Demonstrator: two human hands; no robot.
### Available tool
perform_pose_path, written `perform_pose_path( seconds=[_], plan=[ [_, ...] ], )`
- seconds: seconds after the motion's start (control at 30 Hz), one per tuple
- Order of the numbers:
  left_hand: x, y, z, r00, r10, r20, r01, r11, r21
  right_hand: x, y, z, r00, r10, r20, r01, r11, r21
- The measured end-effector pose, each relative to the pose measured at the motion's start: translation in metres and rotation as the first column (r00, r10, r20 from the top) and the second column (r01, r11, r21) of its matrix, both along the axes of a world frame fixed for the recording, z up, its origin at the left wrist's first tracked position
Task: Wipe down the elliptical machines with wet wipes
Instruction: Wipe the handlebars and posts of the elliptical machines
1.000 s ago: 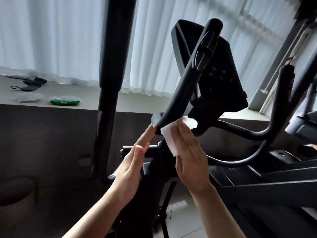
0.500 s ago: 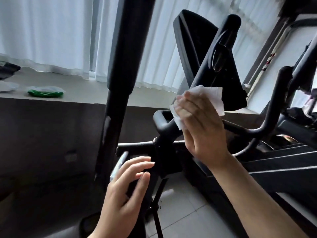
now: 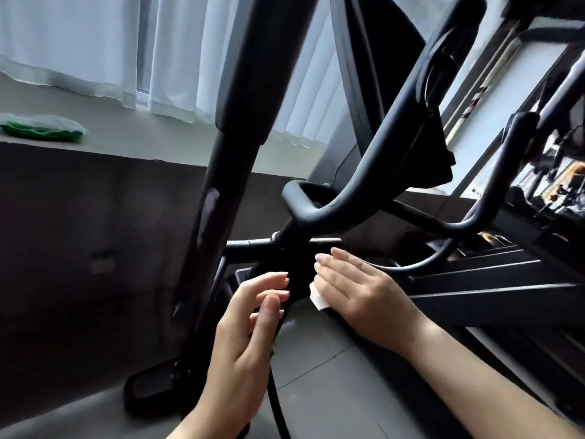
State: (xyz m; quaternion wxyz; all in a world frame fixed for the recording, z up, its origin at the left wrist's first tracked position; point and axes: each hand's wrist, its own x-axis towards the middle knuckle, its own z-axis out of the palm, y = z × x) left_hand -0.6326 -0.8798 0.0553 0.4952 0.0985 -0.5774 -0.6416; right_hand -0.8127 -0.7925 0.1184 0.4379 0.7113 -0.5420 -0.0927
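Head view: right hand (image 3: 364, 293) presses wet wipe (image 3: 318, 296) flat against elliptical post (image 3: 296, 267).

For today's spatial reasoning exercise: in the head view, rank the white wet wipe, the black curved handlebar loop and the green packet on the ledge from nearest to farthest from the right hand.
1. White wet wipe: under the right hand, pressed against the black machine post.
2. Black curved handlebar loop: above the hand, centre.
3. Green packet: far left on the pale ledge.
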Motion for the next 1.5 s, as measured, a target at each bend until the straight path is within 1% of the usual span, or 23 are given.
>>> perform_pose_path(
  seconds=[0.03, 0.1, 0.2, 0.27, 0.37, 0.43, 0.47, 0.5, 0.53, 0.6, 0.67, 0.73, 0.83, 0.97, 1.1, 1.2, 1.27, 1.33, 1.43, 1.5],
  plan=[
    [-0.002, -0.001, -0.001, 1.000, 0.002, -0.003, -0.002, 1.000, 0.028, 0.008, 0.008, 0.007, 1.000, 0.021, 0.011, -0.021, 1.000, 0.011],
    [-0.007, -0.002, -0.002, 1.000, 0.005, -0.002, -0.005, 0.998, 0.062, 0.029, 0.016, 0.026, 0.997, 0.050, 0.051, -0.048, 0.998, -0.033],
    [-0.011, 0.002, -0.002, 1.000, -0.006, -0.018, 0.008, 0.995, 0.096, 0.053, 0.012, 0.056, 0.987, 0.077, 0.144, -0.048, 0.979, -0.200],
    [-0.012, 0.005, -0.001, 1.000, -0.012, -0.024, 0.014, 0.995, 0.098, 0.062, 0.008, 0.079, 0.982, 0.098, 0.164, -0.044, 0.951, -0.305],
    [-0.014, 0.004, 0.004, 0.999, -0.018, -0.029, 0.020, 0.997, 0.080, 0.068, -0.004, 0.114, 0.981, 0.176, 0.087, -0.125, 0.899, -0.419],
    [-0.016, 0.004, 0.005, 0.999, -0.024, -0.039, 0.026, 0.997, 0.067, 0.066, -0.018, 0.131, 0.983, 0.177, -0.046, -0.179, 0.874, -0.452],
    [-0.017, 0.004, 0.005, 0.999, -0.024, -0.047, 0.028, 0.997, 0.069, 0.062, -0.025, 0.133, 0.984, 0.129, -0.124, -0.171, 0.883, -0.437],
    [-0.016, 0.003, 0.005, 0.998, -0.020, -0.060, 0.024, 0.997, 0.072, 0.058, -0.029, 0.129, 0.983, 0.067, -0.170, -0.130, 0.912, -0.388],
    [-0.015, 0.001, 0.003, 0.997, -0.010, -0.071, 0.015, 0.997, 0.075, 0.054, -0.031, 0.121, 0.986, 0.012, -0.165, -0.065, 0.944, -0.324],
    [-0.013, -0.003, -0.001, 0.998, 0.015, -0.069, -0.010, 0.997, 0.082, 0.049, -0.030, 0.095, 0.995, -0.059, -0.080, 0.037, 0.967, -0.252],
    [-0.012, -0.007, -0.005, 0.999, 0.026, -0.044, -0.021, 0.995, 0.099, 0.049, -0.032, 0.075, 0.995, -0.088, -0.036, 0.076, 0.964, -0.253],
    [-0.013, -0.006, -0.008, 1.000, 0.001, -0.021, 0.001, 0.994, 0.110, 0.050, -0.039, 0.064, 0.991, -0.090, -0.095, 0.063, 0.964, -0.259],
    [-0.013, -0.002, -0.012, 1.000, -0.022, -0.012, 0.023, 0.995, 0.101, 0.046, -0.054, 0.052, 0.973, -0.093, -0.211, 0.046, 0.974, -0.221],
    [-0.013, 0.000, -0.022, 0.997, -0.069, 0.022, 0.066, 0.991, 0.113, 0.040, -0.069, 0.034, 0.933, -0.155, -0.325, 0.117, 0.984, -0.133],
    [-0.012, -0.003, -0.031, 0.998, -0.048, 0.034, 0.044, 0.992, 0.122, 0.035, -0.072, 0.026, 0.911, -0.168, -0.376, 0.187, 0.982, 0.016],
    [-0.013, -0.005, -0.030, 0.999, -0.038, 0.022, 0.035, 0.992, 0.123, 0.033, -0.056, 0.036, 0.847, -0.150, -0.510, 0.199, 0.979, 0.042],
    [-0.017, -0.008, -0.025, 0.997, -0.072, 0.011, 0.070, 0.990, 0.119, 0.033, -0.041, 0.047, 0.830, -0.114, -0.546, 0.173, 0.983, 0.057],
    [-0.025, -0.012, -0.014, 0.993, -0.116, 0.006, 0.115, 0.989, 0.088, 0.030, -0.027, 0.060, 0.841, -0.062, -0.537, 0.136, 0.986, 0.100],
    [-0.046, -0.023, 0.008, 0.989, -0.148, -0.002, 0.148, 0.989, -0.001, 0.028, -0.012, 0.087, 0.860, 0.044, -0.509, 0.048, 0.985, 0.166],
    [-0.059, -0.029, 0.021, 0.983, -0.182, -0.008, 0.181, 0.983, -0.041, 0.029, -0.004, 0.101, 0.886, 0.094, -0.453, 0.005, 0.977, 0.213]
  ],
)
